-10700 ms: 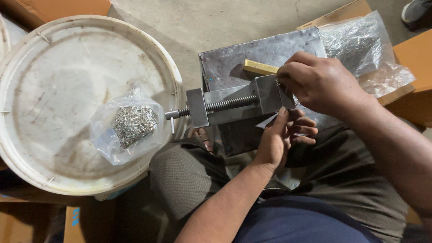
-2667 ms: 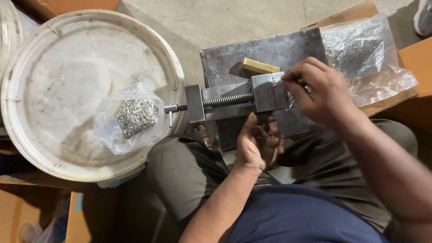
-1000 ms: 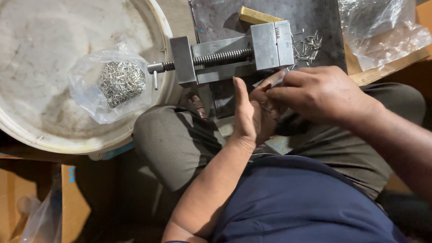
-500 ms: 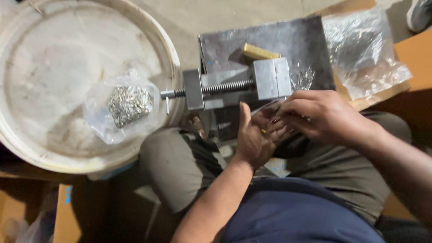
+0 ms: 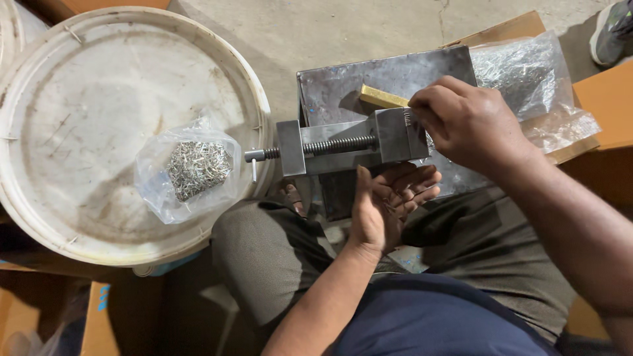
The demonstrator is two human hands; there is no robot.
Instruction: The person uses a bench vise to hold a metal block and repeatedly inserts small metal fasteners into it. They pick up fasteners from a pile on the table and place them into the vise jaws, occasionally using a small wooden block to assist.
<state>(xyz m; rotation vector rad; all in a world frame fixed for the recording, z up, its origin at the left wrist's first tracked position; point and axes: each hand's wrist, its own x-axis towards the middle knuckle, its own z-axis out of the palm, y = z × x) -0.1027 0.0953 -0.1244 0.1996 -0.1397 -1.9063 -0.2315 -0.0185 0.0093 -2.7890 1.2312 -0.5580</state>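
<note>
A small steel vise (image 5: pixel 349 142) with a threaded screw lies on a grey metal plate (image 5: pixel 369 79) in front of my knees. My right hand (image 5: pixel 471 125) is at the vise's jaw end, its fingertips pinched against the top of the jaw; whether a pin is in them I cannot tell. My left hand (image 5: pixel 389 204) is cupped palm-up just below the vise, fingers apart, with a few small metal pins in the palm. A brass-coloured bar (image 5: pixel 381 97) lies on the plate behind the vise.
A clear bag of small metal pins (image 5: pixel 191 168) rests on a big white bucket lid (image 5: pixel 86 92) at the left. A second clear plastic bag (image 5: pixel 527 86) lies on cardboard at the right. A shoe (image 5: pixel 613 29) shows at the top right corner.
My right hand has lifted from my left palm up to the vise's jaw end. My left hand has opened out flat below the vise. The view has shifted slightly.
</note>
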